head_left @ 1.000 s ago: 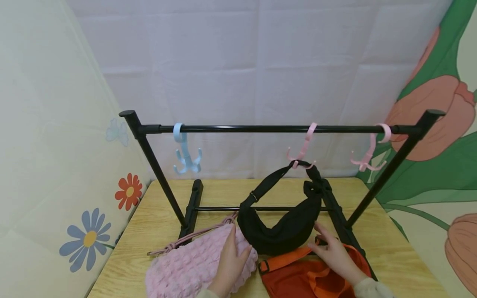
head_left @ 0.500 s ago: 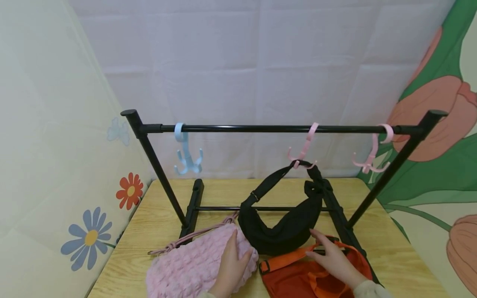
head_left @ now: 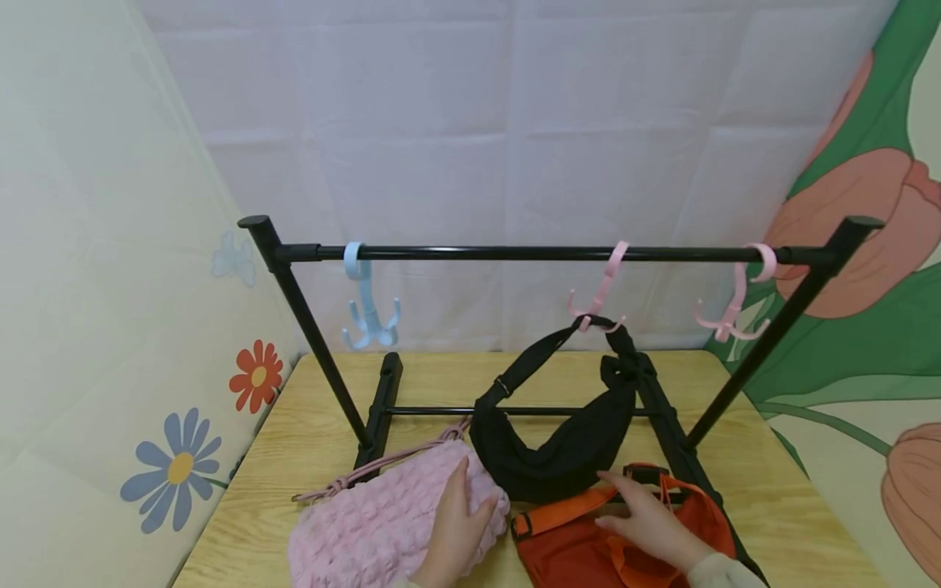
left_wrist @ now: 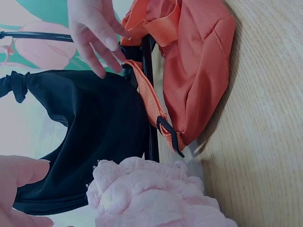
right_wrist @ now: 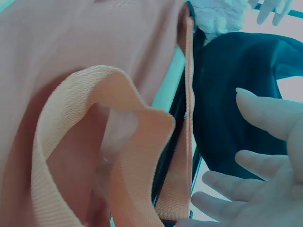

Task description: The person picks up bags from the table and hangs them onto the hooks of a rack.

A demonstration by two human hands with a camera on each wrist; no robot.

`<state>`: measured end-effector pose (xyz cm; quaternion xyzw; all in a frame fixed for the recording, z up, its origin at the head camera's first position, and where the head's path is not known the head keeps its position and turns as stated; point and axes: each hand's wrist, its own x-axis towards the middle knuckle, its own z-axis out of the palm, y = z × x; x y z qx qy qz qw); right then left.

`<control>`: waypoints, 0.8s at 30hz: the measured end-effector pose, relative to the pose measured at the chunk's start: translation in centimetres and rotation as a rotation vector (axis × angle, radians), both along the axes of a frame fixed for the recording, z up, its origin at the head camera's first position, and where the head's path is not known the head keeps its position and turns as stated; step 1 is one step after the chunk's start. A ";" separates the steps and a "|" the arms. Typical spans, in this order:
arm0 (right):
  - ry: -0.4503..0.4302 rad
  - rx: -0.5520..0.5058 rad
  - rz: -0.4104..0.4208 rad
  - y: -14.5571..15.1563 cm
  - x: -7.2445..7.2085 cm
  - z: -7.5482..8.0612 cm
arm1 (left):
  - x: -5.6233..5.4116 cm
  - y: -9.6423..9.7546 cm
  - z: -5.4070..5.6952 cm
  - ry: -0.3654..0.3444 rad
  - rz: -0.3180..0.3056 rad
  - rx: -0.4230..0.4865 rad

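A black shoulder bag (head_left: 551, 469) hangs by its strap from the middle pink hook (head_left: 604, 286). My left hand (head_left: 452, 527) is held over the pink puffy bag (head_left: 360, 523), fingers extended and holding nothing. Above the orange-red bag (head_left: 559, 555) is my right hand (head_left: 647, 523), its fingers spread and slightly bent, also holding nothing. Its fingertips are close to the lower right of the black bag; whether they touch it I cannot tell. In the right wrist view, a loop of orange webbing strap (right_wrist: 90, 75) rises from the orange-red bag near that hand.
A black rack (head_left: 478, 254) stands on the wooden table (head_left: 235, 523). Its top rail carries a light blue hook (head_left: 371, 318) at left and another pink hook (head_left: 729, 306) at right, both bare. White cloth (head_left: 412, 122) hangs behind, with printed panels on both sides.
My right hand has moved left and slightly down, away from the black bag's right side. My left hand has barely moved. The black bag hangs as before.
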<state>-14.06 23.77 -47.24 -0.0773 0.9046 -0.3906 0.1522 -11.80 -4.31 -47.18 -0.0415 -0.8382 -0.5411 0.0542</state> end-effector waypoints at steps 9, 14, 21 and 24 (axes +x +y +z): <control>0.045 0.131 0.096 -0.9 0.1 -0.8 | 0.3 0.1 -0.3 -0.028 0.007 0.023; 0.047 0.258 0.093 -1.4 0.1 -1.1 | 0.5 0.1 -0.5 -0.036 0.005 0.017; 0.080 0.386 0.109 -1.3 -0.2 -1.9 | 0.7 0.1 -0.9 -0.033 0.007 0.008; 0.106 0.439 0.110 -1.0 -0.3 -2.1 | 0.9 0.2 -1.0 -0.019 0.015 0.003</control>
